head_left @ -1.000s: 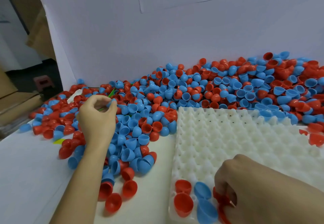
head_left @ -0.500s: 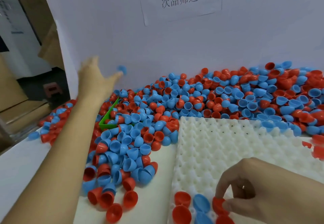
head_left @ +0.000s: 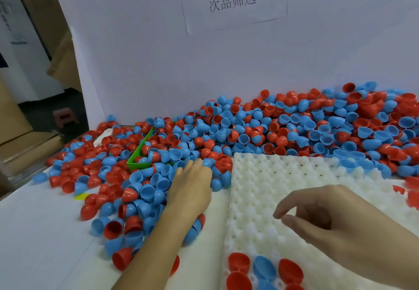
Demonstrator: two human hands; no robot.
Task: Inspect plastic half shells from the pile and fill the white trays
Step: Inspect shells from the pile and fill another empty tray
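1. Right hand [head_left: 335, 219]: hovers above the near half of the white tray [head_left: 283, 176]. Fingers [head_left: 286, 218] loosely curled, thumb and forefinger slightly parted, nothing held.
2. Left hand [head_left: 192, 190]: palm down on the pile of half shells [head_left: 283, 128], just beside the tray's left edge. Fingers reach forward among blue shells; whether they have closed on one cannot be told.
3. Seated shells [head_left: 239, 262]: a few red and blue ones in the tray's near-left corner; every pocket beyond shows bare.
4. Step in hand, judged: a placing looks finished and the next pick is under way. Next move calls for lifting one shell clear of its neighbours, turning it for inspection, then passing or setting it into the pocket next to those filled.
5. Green bin [head_left: 138, 158]: half buried in the pile, beyond the left hand.
6. Edges and room: pile crowds the tray's far and left edges and banks against the white back wall [head_left: 140, 67]; worktop [head_left: 34, 233] is bare toward its near-left corner. Open air above the tray.
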